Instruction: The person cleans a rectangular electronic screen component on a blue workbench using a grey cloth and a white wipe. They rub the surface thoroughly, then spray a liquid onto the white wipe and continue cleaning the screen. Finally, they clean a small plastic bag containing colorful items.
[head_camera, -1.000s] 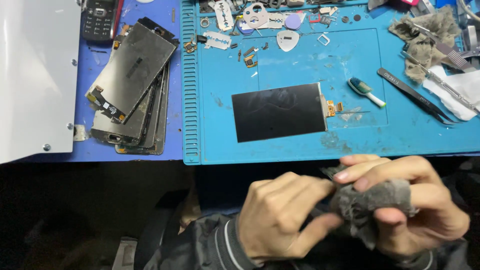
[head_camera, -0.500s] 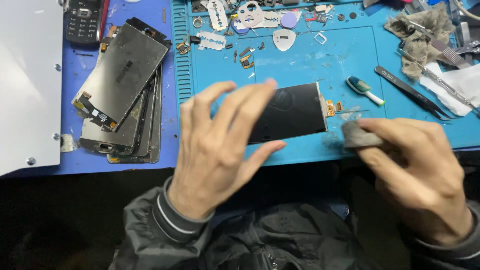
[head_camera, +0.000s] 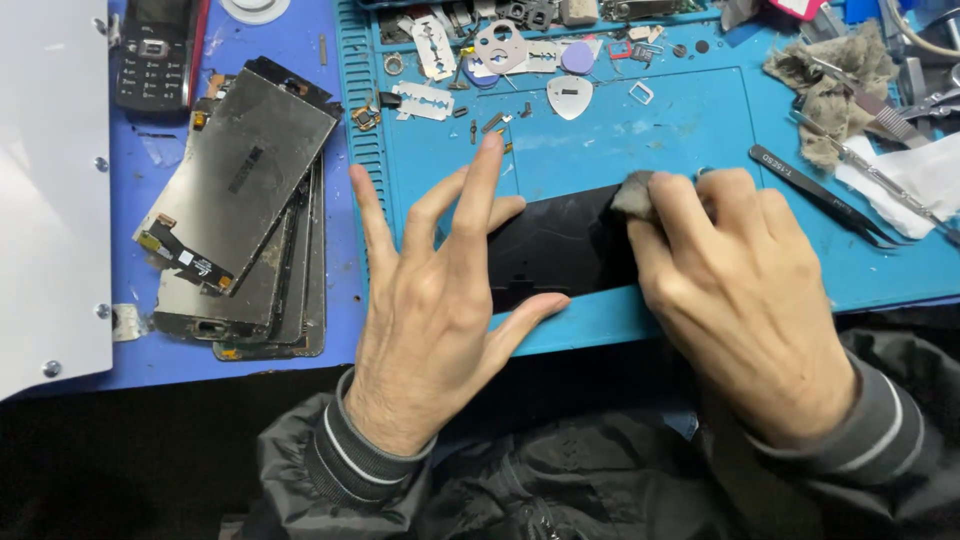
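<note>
Fingers (head_camera: 480, 190) of the left hand (head_camera: 430, 320) were spread wide and laid flat, with the thumb pressed on the lower edge of a black screen (head_camera: 555, 250) at the centre of the frame. Nothing was gripped by that hand; the screen was only pinned down by it. A small grey cloth (head_camera: 632, 193) was held under the fingertips of the right hand (head_camera: 740, 300), which were bent down and closed over it, and the cloth was pressed onto the screen's upper right corner. The screen was laid flat on a blue mat (head_camera: 700, 130), near its lower edge. A stack of screens (head_camera: 240, 200) was seen at the left of the frame, well apart from the hands, with a dark phone (head_camera: 155, 50) at the upper left. Black tweezers (head_camera: 820, 190) were placed just right of the right hand. A crumpled rag (head_camera: 825, 85) was seen at the upper right of the worktop.
</note>
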